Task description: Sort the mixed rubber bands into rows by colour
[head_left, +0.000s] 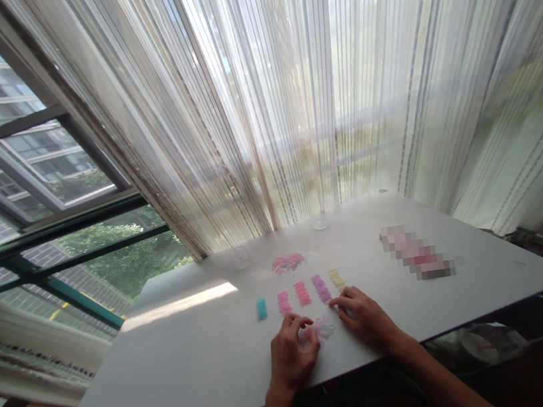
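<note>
- Leftmost, well apart from the heap (325, 327), the table (172, 359) gives a broad open stretch, bounded by its slanting left edge; a sunlit band crosses it behind.
- Left of the heap and farther back lies the blue strip (261, 308); a clear cup (241, 257) stands beyond, near the far edge.
- Next, the pink strip (284, 303) lies behind and left of the heap.
- The left hand (295, 355) is at the heap's left side, fingers curled and thumb bent toward them; whether they pinch any of it, I cannot tell. Its wrist crosses the near edge.
- Directly behind the heap lie the coral strip (303, 293) and purple strip (321, 289), with the pink pile (288, 263) and clear ring (319, 224) farther back.
- Behind and right of it is the yellow strip (336, 279).
- Right of the heap, the right hand (363, 318) has its index finger extended toward the purple strip's near end, others bent; contact or a pinch is unclear.
- Farther right, past an open span, lies a blurred pink thing (414, 252), inside the right edge.
</note>
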`<state>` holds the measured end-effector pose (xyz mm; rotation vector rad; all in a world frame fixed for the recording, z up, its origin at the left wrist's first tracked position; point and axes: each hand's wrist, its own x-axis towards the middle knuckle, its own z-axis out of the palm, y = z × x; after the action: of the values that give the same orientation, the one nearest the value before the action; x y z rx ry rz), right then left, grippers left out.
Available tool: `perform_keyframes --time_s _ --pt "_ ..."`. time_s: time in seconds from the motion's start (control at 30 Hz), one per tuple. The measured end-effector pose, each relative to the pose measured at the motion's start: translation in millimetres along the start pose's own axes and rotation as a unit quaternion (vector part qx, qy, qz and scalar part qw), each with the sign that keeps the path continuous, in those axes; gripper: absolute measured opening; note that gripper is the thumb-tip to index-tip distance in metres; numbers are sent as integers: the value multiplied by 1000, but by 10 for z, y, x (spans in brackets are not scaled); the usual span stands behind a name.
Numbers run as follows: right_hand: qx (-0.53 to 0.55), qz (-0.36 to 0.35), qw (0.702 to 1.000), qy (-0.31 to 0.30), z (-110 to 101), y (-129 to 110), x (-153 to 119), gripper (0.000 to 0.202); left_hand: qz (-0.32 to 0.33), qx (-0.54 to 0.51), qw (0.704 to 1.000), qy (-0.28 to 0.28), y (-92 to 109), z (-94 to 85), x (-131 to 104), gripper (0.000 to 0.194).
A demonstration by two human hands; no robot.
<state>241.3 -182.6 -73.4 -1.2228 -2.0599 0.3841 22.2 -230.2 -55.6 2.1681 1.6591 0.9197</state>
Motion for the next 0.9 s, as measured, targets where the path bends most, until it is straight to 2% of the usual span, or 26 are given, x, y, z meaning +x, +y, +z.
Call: perform_keyframes --time_s 0.23,0.37,0.63,0.9 --pt "69 -17 997 32 -25 -28 -16 29 -9 20 1000 -8 1 20 -13 16" --pt "113 -22 993 19 -27 -151 -36 22 -4 12 1000 -13 4 6 -9 15" --pt "103 -25 993 -45 57 -340 -15 16 11 -24 1000 0 -22 -15 -11 15" --pt "95 -17 995 -18 122 -295 -3 14 9 -29 999 16 -19 -22 -4 16"
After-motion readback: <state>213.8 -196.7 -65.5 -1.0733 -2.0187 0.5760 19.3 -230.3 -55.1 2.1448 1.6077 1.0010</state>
